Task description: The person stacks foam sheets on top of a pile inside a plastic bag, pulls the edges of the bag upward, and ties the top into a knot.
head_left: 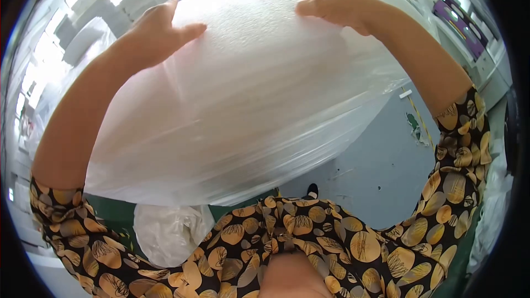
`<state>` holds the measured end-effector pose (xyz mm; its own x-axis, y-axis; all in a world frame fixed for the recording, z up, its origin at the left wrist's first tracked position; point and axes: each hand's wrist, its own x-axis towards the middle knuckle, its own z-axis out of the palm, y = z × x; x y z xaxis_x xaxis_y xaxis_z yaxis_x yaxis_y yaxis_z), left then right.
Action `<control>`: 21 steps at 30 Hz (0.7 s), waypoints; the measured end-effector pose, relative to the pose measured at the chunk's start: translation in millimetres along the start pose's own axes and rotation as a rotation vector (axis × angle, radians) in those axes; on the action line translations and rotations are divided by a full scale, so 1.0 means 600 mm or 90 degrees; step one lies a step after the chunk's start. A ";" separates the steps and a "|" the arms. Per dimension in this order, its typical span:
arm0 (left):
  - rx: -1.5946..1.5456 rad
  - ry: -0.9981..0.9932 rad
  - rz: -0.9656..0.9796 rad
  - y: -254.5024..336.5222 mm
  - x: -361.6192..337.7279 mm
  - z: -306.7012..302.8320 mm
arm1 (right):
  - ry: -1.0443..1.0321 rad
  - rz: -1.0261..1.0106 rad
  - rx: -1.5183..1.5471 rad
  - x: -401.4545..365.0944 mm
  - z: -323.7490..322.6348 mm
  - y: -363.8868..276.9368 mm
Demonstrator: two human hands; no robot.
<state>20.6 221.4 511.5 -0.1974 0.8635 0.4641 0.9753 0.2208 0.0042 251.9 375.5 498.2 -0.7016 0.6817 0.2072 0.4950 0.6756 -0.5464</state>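
Head view placed the filmy white bundle (232, 94) in front of the torso, spanning much of the frame above the grey floor (364, 176). The left hand (160, 34) lay at its upper left edge, thumb spread well away from the fingers; the right hand (339, 6) lay near its upper right, thumb and fingers closer together — whether either pinched the material could not be told, as the far side was hidden. Good handling seemed to call for level hands and even pressure on both sides, since the slick-looking surface might slip or tear under fingertips alone — broader palm contact looked kinder. Crumpled white plastic (171, 234) showed just below the bundle.
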 end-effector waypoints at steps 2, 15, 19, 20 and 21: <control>0.094 -0.026 0.000 0.014 0.002 -0.009 | 0.005 0.023 -0.028 0.007 0.008 -0.003; 0.054 -0.179 0.002 -0.064 0.029 0.062 | 0.120 -0.313 -0.335 0.030 0.046 -0.060; 0.017 -0.168 -0.001 -0.083 0.024 0.060 | 0.088 -0.428 -0.361 0.104 0.066 -0.134; 0.015 -0.171 0.016 -0.083 0.031 0.062 | -0.020 -0.379 -0.408 0.126 0.082 -0.146; 0.011 -0.178 0.023 -0.088 0.037 0.062 | -0.109 -0.351 -0.464 0.140 0.092 -0.149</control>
<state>-39.2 245.7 488.8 -0.1839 0.9622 0.2008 0.9810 0.1925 -0.0239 120.7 357.0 519.7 -0.9708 0.2002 0.1320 0.2281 0.9407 0.2512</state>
